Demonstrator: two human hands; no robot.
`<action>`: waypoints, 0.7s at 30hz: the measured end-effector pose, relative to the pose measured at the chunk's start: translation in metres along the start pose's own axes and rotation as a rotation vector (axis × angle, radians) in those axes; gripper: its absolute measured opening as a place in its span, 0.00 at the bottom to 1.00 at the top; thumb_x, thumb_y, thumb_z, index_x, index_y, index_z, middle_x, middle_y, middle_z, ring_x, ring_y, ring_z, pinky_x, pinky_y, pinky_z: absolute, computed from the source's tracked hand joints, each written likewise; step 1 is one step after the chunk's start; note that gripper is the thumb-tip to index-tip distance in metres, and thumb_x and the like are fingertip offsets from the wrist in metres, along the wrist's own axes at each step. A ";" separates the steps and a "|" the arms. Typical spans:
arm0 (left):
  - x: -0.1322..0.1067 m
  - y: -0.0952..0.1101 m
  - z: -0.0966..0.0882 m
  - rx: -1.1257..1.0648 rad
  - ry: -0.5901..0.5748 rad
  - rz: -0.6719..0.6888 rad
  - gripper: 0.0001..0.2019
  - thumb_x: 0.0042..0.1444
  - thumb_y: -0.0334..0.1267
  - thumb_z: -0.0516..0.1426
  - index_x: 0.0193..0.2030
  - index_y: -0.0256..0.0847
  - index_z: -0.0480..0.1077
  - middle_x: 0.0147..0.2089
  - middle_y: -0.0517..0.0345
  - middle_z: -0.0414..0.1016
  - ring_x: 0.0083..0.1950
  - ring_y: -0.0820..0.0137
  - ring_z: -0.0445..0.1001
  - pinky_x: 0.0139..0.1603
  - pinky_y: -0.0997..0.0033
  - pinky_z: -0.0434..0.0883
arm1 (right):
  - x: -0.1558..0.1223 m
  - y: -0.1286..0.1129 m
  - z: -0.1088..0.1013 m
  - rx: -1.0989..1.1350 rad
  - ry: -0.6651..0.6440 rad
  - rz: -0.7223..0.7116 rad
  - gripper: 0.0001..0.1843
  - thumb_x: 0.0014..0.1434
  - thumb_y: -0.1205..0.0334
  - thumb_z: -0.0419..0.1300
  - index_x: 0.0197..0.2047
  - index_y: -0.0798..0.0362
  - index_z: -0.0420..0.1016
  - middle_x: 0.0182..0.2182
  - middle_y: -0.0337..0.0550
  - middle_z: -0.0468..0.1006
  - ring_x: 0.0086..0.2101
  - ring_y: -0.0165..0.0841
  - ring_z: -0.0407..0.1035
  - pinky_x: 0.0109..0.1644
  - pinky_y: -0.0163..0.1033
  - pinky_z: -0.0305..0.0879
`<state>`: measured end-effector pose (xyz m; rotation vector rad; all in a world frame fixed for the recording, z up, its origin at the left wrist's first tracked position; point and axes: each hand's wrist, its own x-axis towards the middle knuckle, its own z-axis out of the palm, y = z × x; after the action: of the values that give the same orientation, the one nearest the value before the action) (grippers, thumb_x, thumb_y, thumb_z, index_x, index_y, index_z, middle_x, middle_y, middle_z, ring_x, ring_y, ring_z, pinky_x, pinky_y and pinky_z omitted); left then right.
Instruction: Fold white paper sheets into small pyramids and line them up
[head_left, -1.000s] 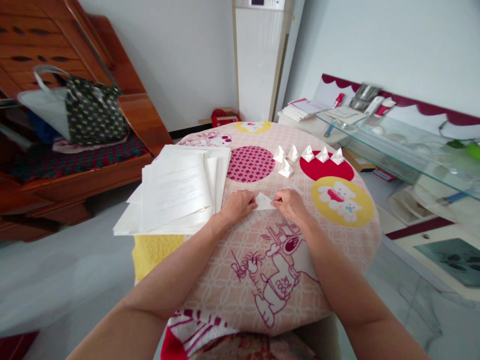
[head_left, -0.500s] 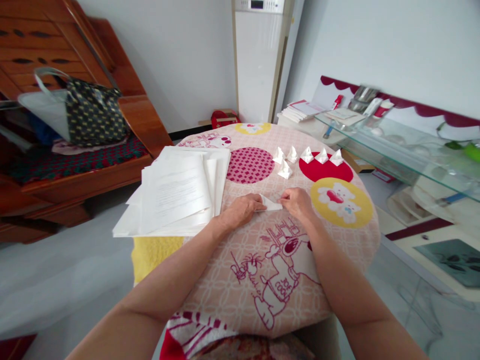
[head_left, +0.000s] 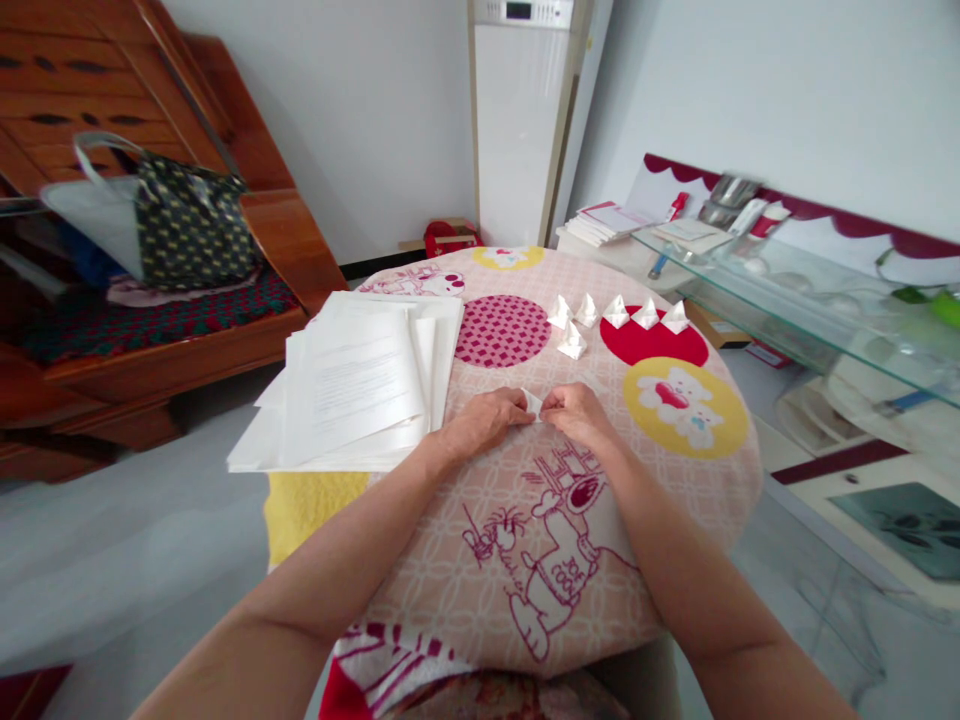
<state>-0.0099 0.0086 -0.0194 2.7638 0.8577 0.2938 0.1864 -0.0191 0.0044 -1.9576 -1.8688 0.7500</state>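
Observation:
A small folded piece of white paper (head_left: 533, 403) lies on the cloth-covered table, mostly hidden by my fingers. My left hand (head_left: 491, 418) is closed on its left side, fingers pressing it down. On the right side, my right hand (head_left: 576, 412) pinches the paper close to the left fingertips. Beyond my hands stand several white folded paper boats (head_left: 616, 313), some in a row and one nearer to me. A stack of white paper sheets (head_left: 360, 375), the top one printed, rests to the left of my hands.
The round table wears a pink patterned tablecloth (head_left: 517, 540). A glass shelf (head_left: 810, 310) with cups and papers runs along the right wall. At the left is a wooden bench (head_left: 289, 240) bearing a dotted bag (head_left: 191, 220). A white upright appliance (head_left: 519, 130) stands behind.
My right hand has moved left toward my left hand, taking the paper's right point with it. Less of the paper shows now. My left hand has barely moved.

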 end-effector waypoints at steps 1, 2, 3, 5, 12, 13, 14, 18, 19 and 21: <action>0.000 0.000 0.000 0.001 0.002 0.003 0.19 0.64 0.27 0.52 0.52 0.47 0.81 0.46 0.54 0.78 0.46 0.67 0.75 0.46 0.72 0.70 | 0.000 -0.001 0.000 -0.015 -0.002 0.008 0.04 0.54 0.67 0.66 0.34 0.55 0.84 0.28 0.42 0.82 0.29 0.32 0.73 0.33 0.34 0.60; 0.000 0.000 0.000 0.001 0.004 0.005 0.20 0.64 0.26 0.52 0.53 0.48 0.80 0.46 0.54 0.78 0.46 0.68 0.75 0.46 0.72 0.70 | 0.000 -0.003 -0.001 -0.035 -0.002 0.014 0.04 0.54 0.67 0.67 0.34 0.55 0.84 0.29 0.42 0.83 0.30 0.32 0.74 0.33 0.34 0.60; 0.000 0.000 0.000 0.000 0.007 0.006 0.20 0.63 0.26 0.52 0.53 0.48 0.80 0.45 0.55 0.78 0.46 0.68 0.75 0.45 0.73 0.70 | 0.000 -0.004 0.000 -0.055 0.000 0.020 0.04 0.54 0.66 0.67 0.34 0.55 0.84 0.29 0.43 0.83 0.31 0.33 0.74 0.33 0.34 0.59; 0.000 -0.001 0.000 -0.001 0.015 0.004 0.20 0.63 0.26 0.52 0.52 0.47 0.81 0.45 0.54 0.78 0.46 0.68 0.75 0.45 0.73 0.70 | 0.000 -0.005 0.000 -0.088 0.000 0.028 0.04 0.53 0.67 0.68 0.33 0.54 0.84 0.30 0.44 0.83 0.32 0.33 0.74 0.33 0.34 0.59; -0.001 -0.001 0.002 -0.053 0.032 -0.012 0.18 0.66 0.28 0.52 0.50 0.46 0.81 0.46 0.54 0.79 0.45 0.68 0.75 0.47 0.71 0.70 | 0.002 0.009 -0.009 -0.090 0.000 0.027 0.06 0.50 0.72 0.64 0.29 0.56 0.83 0.26 0.43 0.81 0.30 0.33 0.73 0.32 0.34 0.59; -0.001 -0.001 0.001 -0.063 0.034 -0.013 0.18 0.66 0.28 0.51 0.50 0.45 0.81 0.46 0.54 0.79 0.45 0.67 0.75 0.47 0.71 0.70 | 0.002 0.013 -0.012 -0.084 0.001 0.045 0.06 0.50 0.72 0.63 0.29 0.56 0.82 0.25 0.43 0.80 0.29 0.33 0.73 0.31 0.34 0.59; -0.001 -0.001 0.001 -0.071 0.037 -0.015 0.18 0.67 0.28 0.51 0.51 0.45 0.81 0.46 0.54 0.79 0.46 0.67 0.75 0.47 0.70 0.70 | 0.002 0.016 -0.015 -0.078 0.002 0.059 0.06 0.49 0.72 0.63 0.28 0.56 0.82 0.23 0.42 0.79 0.28 0.33 0.72 0.31 0.34 0.59; -0.001 -0.001 0.000 -0.091 0.042 -0.016 0.17 0.66 0.28 0.52 0.51 0.45 0.81 0.47 0.53 0.79 0.47 0.66 0.76 0.48 0.70 0.71 | 0.003 0.030 -0.023 -0.052 0.015 0.103 0.05 0.46 0.72 0.62 0.25 0.56 0.79 0.18 0.40 0.75 0.24 0.32 0.70 0.28 0.35 0.58; -0.001 -0.001 0.000 -0.092 0.041 -0.017 0.17 0.66 0.27 0.53 0.51 0.45 0.81 0.48 0.53 0.80 0.47 0.66 0.76 0.48 0.70 0.71 | 0.004 0.032 -0.023 -0.027 0.027 0.098 0.05 0.45 0.72 0.62 0.24 0.56 0.78 0.17 0.39 0.73 0.23 0.32 0.69 0.28 0.34 0.57; 0.000 -0.001 0.000 -0.095 0.041 -0.021 0.18 0.64 0.25 0.53 0.51 0.45 0.82 0.48 0.53 0.80 0.48 0.66 0.77 0.48 0.70 0.71 | 0.006 0.035 -0.019 0.075 0.064 0.070 0.05 0.46 0.72 0.61 0.23 0.55 0.76 0.17 0.38 0.73 0.22 0.31 0.68 0.27 0.34 0.58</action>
<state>-0.0103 0.0094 -0.0197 2.6683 0.8598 0.3788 0.2261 -0.0141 -0.0011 -1.9847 -1.7183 0.7575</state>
